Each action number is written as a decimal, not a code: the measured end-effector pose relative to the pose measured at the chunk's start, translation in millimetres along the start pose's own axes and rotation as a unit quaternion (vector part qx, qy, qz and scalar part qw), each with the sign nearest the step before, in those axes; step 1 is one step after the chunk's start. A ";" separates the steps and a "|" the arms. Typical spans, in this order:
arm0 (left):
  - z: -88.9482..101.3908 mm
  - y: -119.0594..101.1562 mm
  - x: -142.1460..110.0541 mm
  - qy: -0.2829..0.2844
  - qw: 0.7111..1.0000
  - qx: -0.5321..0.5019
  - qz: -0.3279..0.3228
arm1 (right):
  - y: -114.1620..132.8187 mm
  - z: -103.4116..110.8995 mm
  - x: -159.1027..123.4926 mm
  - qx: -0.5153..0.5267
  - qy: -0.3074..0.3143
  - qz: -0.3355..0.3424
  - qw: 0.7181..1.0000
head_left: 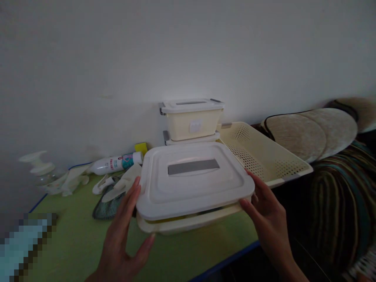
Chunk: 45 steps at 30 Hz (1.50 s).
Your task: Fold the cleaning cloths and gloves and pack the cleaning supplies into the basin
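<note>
A white lid with a grey handle strip lies over a cream storage box, directly in front of me. A gap shows between lid and box rim along the near edge. My right hand grips the lid's right near corner, its thumb at the edge and its fingers around the side. At the left side, my left hand has its fingers stretched along the box and its thumb spread apart below the rim. Whether its fingertips touch the lid, I cannot tell.
Behind stands a lidded cream box on another lid. A perforated cream basket is at right, near cushions. On the green table lie a white bottle, a yellow sponge, brushes and a pump bottle.
</note>
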State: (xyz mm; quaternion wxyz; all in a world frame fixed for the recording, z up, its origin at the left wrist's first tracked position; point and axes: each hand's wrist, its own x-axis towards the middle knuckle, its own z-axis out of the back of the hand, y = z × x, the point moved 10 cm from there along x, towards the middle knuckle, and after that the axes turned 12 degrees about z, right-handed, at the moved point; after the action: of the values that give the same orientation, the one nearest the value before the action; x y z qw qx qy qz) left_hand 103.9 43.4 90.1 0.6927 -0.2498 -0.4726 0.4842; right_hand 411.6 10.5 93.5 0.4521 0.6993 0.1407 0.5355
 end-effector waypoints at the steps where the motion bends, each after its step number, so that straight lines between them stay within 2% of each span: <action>1: 1.0 0.3 -2.2 -0.008 1.000 0.002 -0.003 | -1.1 0.3 -3.0 -0.001 0.000 -0.005 1.000; 4: 0.3 1.1 -7.3 -0.012 1.000 0.010 -0.012 | -4.7 0.8 -9.0 -0.004 -0.001 -0.013 1.000; 9: -1.0 5.0 -12.6 -0.015 1.000 0.018 -0.016 | -5.3 2.0 -12.2 0.000 -0.007 0.011 1.000; 17: 0.6 1.2 -15.7 -0.056 0.996 0.058 -0.029 | -11.4 2.7 -20.8 0.015 -0.018 -0.023 0.999; 24: -1.8 2.2 -16.1 -0.049 0.997 0.057 -0.028 | -10.5 4.5 -20.4 0.003 -0.028 0.001 1.000; 29: -2.3 12.8 -17.5 -0.041 0.999 0.034 -0.004 | -13.6 8.2 -25.6 -0.024 -0.035 0.014 0.999; 32: -3.7 19.2 -18.0 -0.033 0.999 0.036 0.002 | -17.8 9.7 -29.7 -0.050 -0.019 0.024 0.998; 45: -3.9 16.3 -18.3 -0.016 0.987 0.145 -0.063 | -12.2 4.6 -22.4 -0.073 0.004 0.099 0.992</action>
State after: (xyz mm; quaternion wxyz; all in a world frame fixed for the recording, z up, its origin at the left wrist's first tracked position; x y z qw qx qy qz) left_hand 98.8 33.9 67.8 0.7433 -0.1088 -0.4231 0.5067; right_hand 410.4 -0.2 69.9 0.4461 0.6728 0.0327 0.5893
